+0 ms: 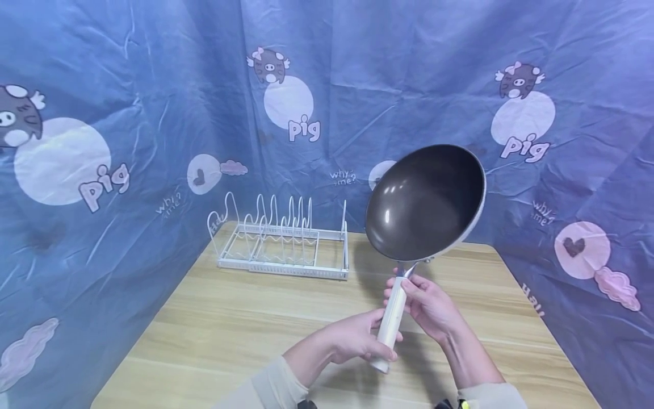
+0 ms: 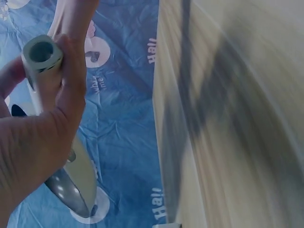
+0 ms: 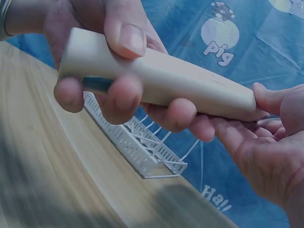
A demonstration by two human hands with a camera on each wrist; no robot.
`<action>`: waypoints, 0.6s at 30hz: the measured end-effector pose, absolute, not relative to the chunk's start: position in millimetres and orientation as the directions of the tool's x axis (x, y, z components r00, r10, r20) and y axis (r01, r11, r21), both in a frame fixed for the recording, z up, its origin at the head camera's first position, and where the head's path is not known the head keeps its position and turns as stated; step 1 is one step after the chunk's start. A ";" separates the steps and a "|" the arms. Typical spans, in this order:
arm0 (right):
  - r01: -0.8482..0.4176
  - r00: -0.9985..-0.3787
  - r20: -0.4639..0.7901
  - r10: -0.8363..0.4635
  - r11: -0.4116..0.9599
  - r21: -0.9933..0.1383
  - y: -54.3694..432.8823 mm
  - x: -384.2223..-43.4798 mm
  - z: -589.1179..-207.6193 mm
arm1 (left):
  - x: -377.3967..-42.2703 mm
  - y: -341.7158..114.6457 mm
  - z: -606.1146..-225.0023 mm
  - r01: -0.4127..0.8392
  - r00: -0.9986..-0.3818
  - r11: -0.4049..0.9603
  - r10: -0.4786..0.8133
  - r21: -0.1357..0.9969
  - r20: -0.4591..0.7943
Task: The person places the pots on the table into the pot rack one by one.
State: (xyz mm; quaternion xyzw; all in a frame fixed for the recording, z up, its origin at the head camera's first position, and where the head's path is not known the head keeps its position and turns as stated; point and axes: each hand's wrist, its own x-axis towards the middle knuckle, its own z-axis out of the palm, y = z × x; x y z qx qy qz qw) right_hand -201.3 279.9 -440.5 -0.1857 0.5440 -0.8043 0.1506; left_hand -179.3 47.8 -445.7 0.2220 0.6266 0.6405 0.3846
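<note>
A frying pan (image 1: 426,199) with a dark inside and a pale handle (image 1: 392,312) is held up over the table, its bowl tilted toward me. Toward the butt end of the handle, my left hand (image 1: 357,339) grips it with curled fingers. My right hand (image 1: 429,304) holds the handle close to the bowl, thumb on top. In the right wrist view the left fingers wrap the handle (image 3: 190,85), while the right hand (image 3: 280,147) pinches its narrow end. The hollow butt of the handle (image 2: 42,52) faces the camera in the left wrist view.
A white wire rack (image 1: 283,270) with several upright loops stands at the back left of the wooden table (image 1: 245,318). Behind and at both sides hangs a blue printed curtain (image 1: 357,74). The pan's shadow falls across the table.
</note>
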 end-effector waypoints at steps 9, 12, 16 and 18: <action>0.000 -0.941 0.056 -0.334 -0.165 -0.986 264.1 -204.1 -427.3 | -179.3 40.3 -443.2 -0.176 -0.661 0.065 0.732 0.982 -0.167; 0.001 -0.956 0.033 -0.292 -0.117 -0.993 256.9 -205.2 -422.5 | -180.5 37.4 -443.2 -0.180 -0.680 0.064 0.713 0.982 -0.172; 0.007 -0.969 0.011 -0.246 -0.072 -0.997 248.7 -207.9 -417.2 | -182.4 30.6 -442.2 -0.174 -0.694 0.068 0.699 0.982 -0.171; 0.010 -0.973 0.004 -0.232 -0.055 -0.998 244.5 -209.3 -414.4 | -183.8 26.5 -442.2 -0.175 -0.690 0.059 0.705 0.983 -0.165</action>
